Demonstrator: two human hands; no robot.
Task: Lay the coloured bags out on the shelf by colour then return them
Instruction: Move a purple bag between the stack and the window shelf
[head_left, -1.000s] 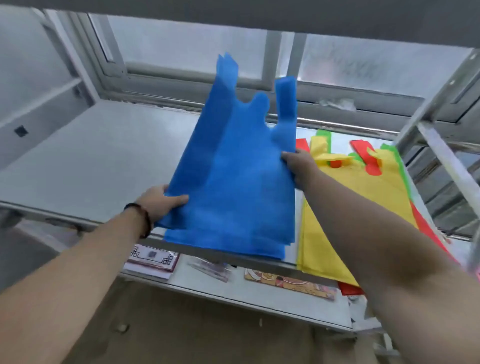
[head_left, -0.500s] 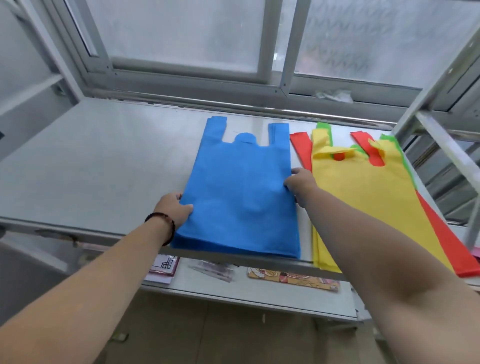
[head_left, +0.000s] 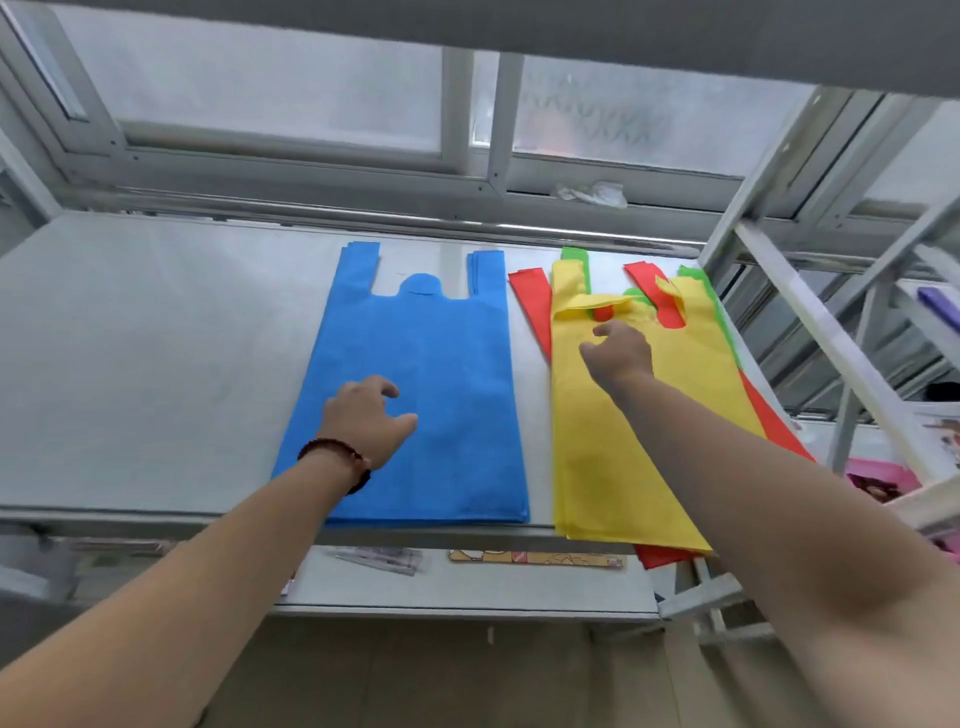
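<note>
Both hands have let go of the blue bags (head_left: 415, 384), which now lie flat on the shelf (head_left: 156, 364), handles toward the window. Left hand (head_left: 366, 418) hovers over them, fingers loosely curled, holding nothing. Right hand (head_left: 618, 351) has shifted onto the yellow bags (head_left: 613, 457), fingers relaxed. Four colours in two piles: blue alone, yellow atop red (head_left: 530, 301) and green (head_left: 574, 255). Bag counts can't be told.

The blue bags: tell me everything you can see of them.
The blue bags are a flat stack of vest-style carriers with two handle straps and a rounded tab between, seemingly non-woven fabric. They lie on the shelf, handles towards the window, beside the yellow bags. The left hand is over them, fingers loosely curled.
</note>
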